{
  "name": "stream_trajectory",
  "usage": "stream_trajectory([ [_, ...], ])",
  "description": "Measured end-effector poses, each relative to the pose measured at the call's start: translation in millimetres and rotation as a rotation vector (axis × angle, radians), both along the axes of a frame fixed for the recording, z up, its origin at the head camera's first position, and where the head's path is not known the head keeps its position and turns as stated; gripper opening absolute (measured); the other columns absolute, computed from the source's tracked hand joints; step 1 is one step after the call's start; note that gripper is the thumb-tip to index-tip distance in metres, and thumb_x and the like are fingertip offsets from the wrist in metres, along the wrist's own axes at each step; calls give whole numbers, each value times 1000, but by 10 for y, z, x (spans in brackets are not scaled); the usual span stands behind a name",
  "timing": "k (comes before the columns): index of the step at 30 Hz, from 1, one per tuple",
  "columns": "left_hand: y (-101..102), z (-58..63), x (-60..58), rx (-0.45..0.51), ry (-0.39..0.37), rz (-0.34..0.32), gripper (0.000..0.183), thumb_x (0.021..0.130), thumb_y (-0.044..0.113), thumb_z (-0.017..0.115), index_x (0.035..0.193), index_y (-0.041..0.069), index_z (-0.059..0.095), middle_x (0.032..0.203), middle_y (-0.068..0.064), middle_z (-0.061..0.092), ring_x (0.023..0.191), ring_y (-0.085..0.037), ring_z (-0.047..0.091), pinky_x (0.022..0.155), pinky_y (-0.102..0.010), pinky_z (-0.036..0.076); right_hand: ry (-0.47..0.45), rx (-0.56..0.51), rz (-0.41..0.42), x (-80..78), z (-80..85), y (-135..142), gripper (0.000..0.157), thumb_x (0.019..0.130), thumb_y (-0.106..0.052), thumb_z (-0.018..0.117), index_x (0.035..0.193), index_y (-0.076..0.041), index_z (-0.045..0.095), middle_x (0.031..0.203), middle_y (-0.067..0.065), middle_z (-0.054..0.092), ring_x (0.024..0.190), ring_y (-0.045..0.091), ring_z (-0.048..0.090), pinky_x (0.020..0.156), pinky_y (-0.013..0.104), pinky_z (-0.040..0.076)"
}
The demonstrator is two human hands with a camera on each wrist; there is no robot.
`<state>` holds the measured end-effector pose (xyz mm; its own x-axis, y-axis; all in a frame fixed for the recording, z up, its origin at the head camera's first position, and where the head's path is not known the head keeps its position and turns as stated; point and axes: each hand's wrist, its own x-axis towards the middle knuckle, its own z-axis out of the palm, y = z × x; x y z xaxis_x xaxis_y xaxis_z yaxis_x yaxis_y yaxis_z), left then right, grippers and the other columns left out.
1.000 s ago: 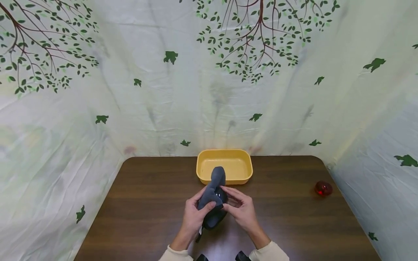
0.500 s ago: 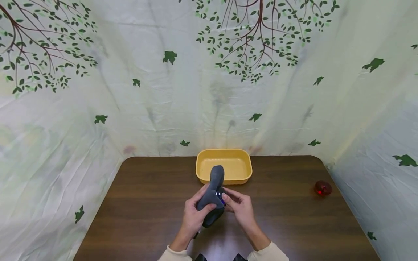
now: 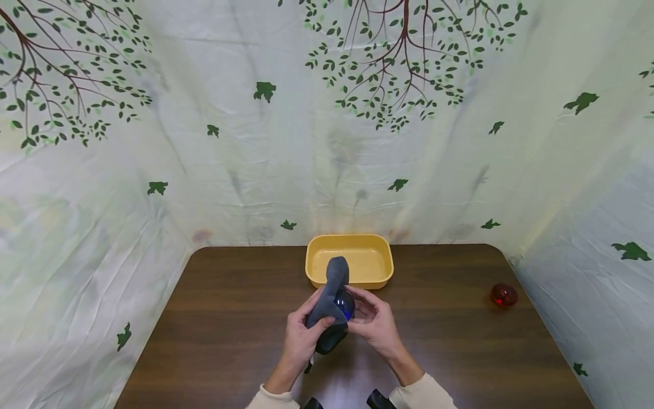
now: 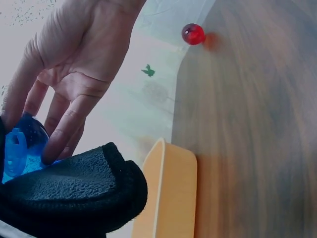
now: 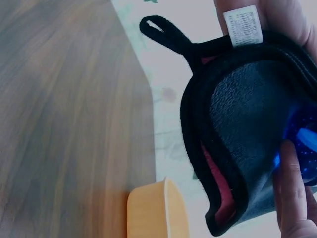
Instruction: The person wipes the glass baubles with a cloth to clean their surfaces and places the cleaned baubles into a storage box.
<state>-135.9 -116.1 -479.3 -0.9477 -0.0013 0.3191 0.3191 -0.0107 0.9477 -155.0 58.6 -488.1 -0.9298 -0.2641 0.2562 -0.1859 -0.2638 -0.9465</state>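
Note:
My left hand [image 3: 301,335] grips a small dark grey padded mitt [image 3: 324,307] with black trim, thumb on its near face. In the right wrist view the mitt shows a hanging loop, a white label and a strip of red lining. A clear blue ball [image 3: 345,304] sits against the mitt's folded right side; in the left wrist view the mitt covers part of this ball [image 4: 29,141]. The right hand [image 3: 378,326] holds the ball between curled fingers and thumb, its thumb tip near the mitt's edge. Both hands are raised over the table, in front of the yellow tub.
The yellow tub [image 3: 386,275] stands at the table's back edge, just beyond the mitt. Far to the right, a clear red ball [image 3: 504,295] lies near the edge of the brown wooden table [image 3: 230,318]. A leaf-patterned curtain [image 3: 245,170] hangs behind and along the sides.
The mitt has shifted slightly left and away from me. My right thumb moved over the blue ball, then back down toward the mitt's edge, and more of the ball's blue shows now.

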Motion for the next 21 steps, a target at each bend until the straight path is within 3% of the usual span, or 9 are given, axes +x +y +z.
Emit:
stream_trajectory([
  [11,-18,0,15,47,-42,9,50,82,-5,70,130,-5,57,135,-20,54,118,-7,55,95,-18,43,50,-5,-56,-38,-67,-40,61,68,7,82,123,12,55,121,20,60,105,15,61,79,33,56],
  [21,-38,-24,47,124,-99,46,52,83,-5,70,131,-10,52,125,-30,57,101,-8,63,83,-24,53,87,-115,-104,-123,-161,-28,66,63,11,83,120,19,49,114,6,65,103,15,62,82,30,55],
])
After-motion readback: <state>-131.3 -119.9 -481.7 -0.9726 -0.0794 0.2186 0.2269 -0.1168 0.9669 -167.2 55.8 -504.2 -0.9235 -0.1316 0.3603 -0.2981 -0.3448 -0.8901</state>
